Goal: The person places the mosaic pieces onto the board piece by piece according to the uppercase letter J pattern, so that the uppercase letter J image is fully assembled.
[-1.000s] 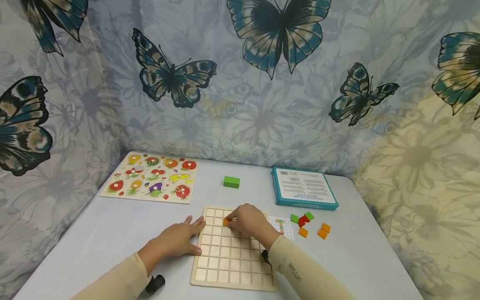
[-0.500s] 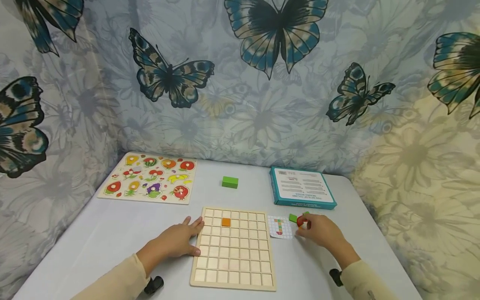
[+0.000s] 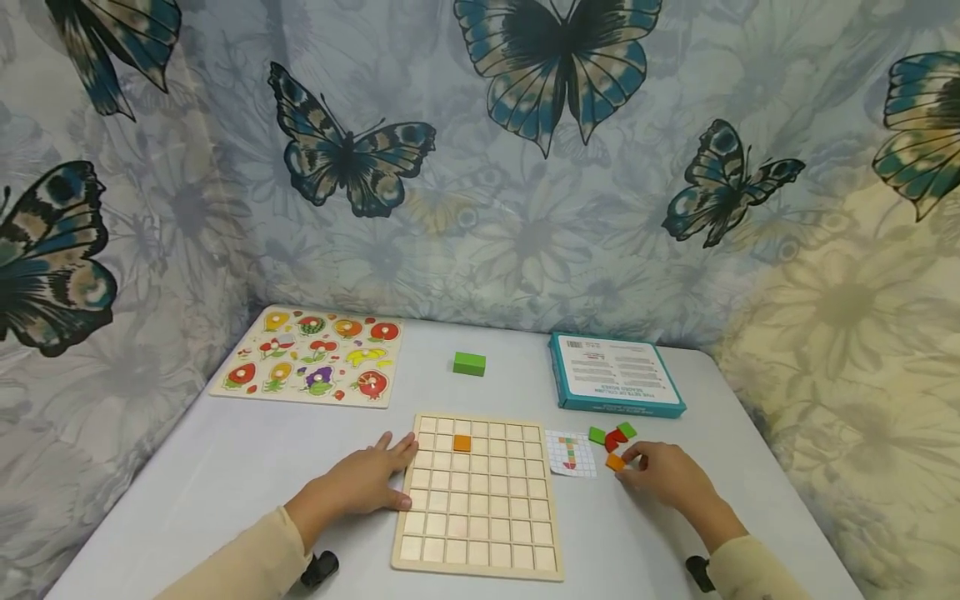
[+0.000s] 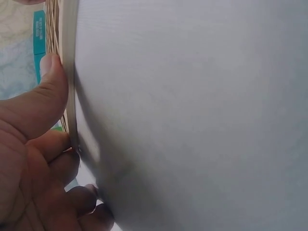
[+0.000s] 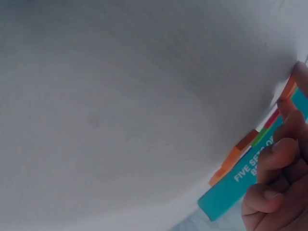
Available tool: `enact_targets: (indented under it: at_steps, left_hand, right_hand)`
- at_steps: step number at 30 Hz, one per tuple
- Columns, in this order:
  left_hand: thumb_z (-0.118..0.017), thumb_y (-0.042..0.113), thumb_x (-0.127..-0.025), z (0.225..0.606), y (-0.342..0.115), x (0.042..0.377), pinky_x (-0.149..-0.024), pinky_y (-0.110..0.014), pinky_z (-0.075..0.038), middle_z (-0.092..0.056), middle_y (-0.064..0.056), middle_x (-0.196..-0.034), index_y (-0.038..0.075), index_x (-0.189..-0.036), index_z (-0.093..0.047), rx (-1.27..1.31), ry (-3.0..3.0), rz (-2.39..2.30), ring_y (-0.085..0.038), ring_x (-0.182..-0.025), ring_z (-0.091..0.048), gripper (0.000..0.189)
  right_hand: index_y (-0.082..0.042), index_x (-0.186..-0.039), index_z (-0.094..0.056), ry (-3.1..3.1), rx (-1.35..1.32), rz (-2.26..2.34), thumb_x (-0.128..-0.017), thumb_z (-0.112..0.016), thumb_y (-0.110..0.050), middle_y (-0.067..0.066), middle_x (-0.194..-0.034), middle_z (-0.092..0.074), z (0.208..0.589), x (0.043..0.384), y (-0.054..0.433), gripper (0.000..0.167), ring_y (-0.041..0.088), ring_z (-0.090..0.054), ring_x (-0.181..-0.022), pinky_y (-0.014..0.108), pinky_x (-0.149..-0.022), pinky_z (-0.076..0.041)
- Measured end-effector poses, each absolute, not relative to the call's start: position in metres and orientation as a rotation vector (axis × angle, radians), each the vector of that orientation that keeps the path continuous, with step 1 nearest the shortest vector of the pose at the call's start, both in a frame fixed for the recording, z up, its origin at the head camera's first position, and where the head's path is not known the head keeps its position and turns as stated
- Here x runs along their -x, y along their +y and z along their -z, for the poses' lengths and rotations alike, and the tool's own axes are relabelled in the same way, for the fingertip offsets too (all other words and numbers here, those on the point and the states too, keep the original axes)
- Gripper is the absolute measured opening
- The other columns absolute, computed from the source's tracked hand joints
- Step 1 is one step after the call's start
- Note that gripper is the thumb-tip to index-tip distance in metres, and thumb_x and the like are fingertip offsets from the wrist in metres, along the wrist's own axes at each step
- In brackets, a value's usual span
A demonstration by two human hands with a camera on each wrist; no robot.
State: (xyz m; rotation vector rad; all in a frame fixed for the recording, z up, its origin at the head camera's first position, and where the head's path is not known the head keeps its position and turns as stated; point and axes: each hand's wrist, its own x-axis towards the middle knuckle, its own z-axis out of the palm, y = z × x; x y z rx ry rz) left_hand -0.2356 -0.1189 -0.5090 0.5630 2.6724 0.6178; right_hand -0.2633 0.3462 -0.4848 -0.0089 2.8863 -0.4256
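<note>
My left hand (image 3: pixel 360 481) lies spread at the left edge of a wooden grid board (image 3: pixel 480 500), its thumb (image 4: pixel 53 91) and fingertips touching the rim. One orange square tile (image 3: pixel 462 443) sits in a cell of the board's second row from the top. To the right of the board, my right hand (image 3: pixel 671 477) pinches another orange tile (image 3: pixel 615 462) between thumb and forefinger, low at the table. Just beyond those fingertips lie red pieces (image 3: pixel 615 438) and two green tiles (image 3: pixel 597 435). More orange tiles (image 5: pixel 236 154) show in the right wrist view; the hand hides them from the head view.
A small pattern card (image 3: pixel 572 454) lies between board and loose tiles. Behind stand a teal box (image 3: pixel 618 375), a green block (image 3: pixel 469 364) and a fruit puzzle board (image 3: pixel 307 358). Butterfly-patterned cloth (image 3: pixel 525 250) walls the back and sides.
My right hand has left the orange tile on the board and moved right to the loose tiles, where it now pinches an orange one. The left hand stays at the board's edge.
</note>
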Motion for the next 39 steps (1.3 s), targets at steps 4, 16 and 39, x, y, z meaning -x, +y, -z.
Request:
enact_targets:
  at_steps: [4,16,39]
  left_hand:
    - [-0.077,0.046,-0.077,0.507,-0.120,0.235,-0.108,-0.061,-0.027,-0.030,-0.001,-0.158,0.010,-0.150,-0.041,-0.552,2.676,-0.587,-0.043,-0.143,-0.021,0.089]
    - [-0.078,0.042,-0.078,0.499,-0.119,0.234,-0.110,-0.058,-0.026,-0.029,-0.004,-0.158,0.008,-0.150,-0.040,-0.565,2.669,-0.617,-0.041,-0.144,-0.018,0.088]
    - [-0.077,0.040,-0.080,0.501,-0.115,0.231,-0.110,-0.057,-0.027,-0.029,-0.006,-0.158,0.006,-0.149,-0.041,-0.569,2.678,-0.583,-0.041,-0.144,-0.017,0.085]
  right_hand:
    - [-0.012,-0.099,-0.073,2.911,0.053,0.489,-0.082,-0.079,-0.033,0.000,-0.077,-0.055,0.484,0.265,0.345,0.028,0.018,-0.048,-0.068,0.031,-0.055,-0.041]
    - [-0.019,-0.099,-0.076,2.934,0.355,0.467,-0.082,-0.079,-0.031,-0.005,-0.068,-0.053,0.464,0.283,0.248,0.021,0.013,-0.047,-0.060,0.028,-0.052,-0.037]
    - [-0.023,-0.096,-0.075,2.872,0.601,0.441,-0.083,-0.078,-0.032,-0.011,-0.072,-0.056,0.486,0.299,0.188,0.015,0.010,-0.050,-0.063,0.029,-0.056,-0.044]
